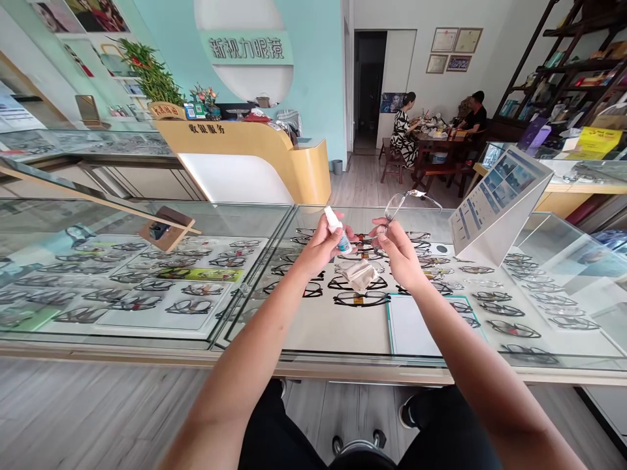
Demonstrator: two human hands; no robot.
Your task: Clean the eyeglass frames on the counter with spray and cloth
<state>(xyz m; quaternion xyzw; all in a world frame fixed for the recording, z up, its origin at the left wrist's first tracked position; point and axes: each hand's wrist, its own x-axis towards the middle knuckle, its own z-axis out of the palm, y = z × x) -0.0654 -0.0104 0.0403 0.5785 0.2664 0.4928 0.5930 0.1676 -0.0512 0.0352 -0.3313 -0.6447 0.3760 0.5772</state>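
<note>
My left hand (321,245) is closed around a small white spray bottle (344,244) with a blue label, its white top tilted up to the left. To its right, my right hand (398,251) pinches a pair of thin-framed glasses (396,206), whose lenses and far temple stick up above the fingers. A crumpled beige cloth (361,275) lies on the glass counter top (333,333) below and between both hands. Rows of glasses (361,298) show under the glass.
A white sign stand (497,202) rises at the right of the counter. On the left lie a wooden-framed mirror (88,196) and its wooden block (167,230). A white sheet with a teal edge (415,326) sits near the front. Two people (402,134) sit at a far table.
</note>
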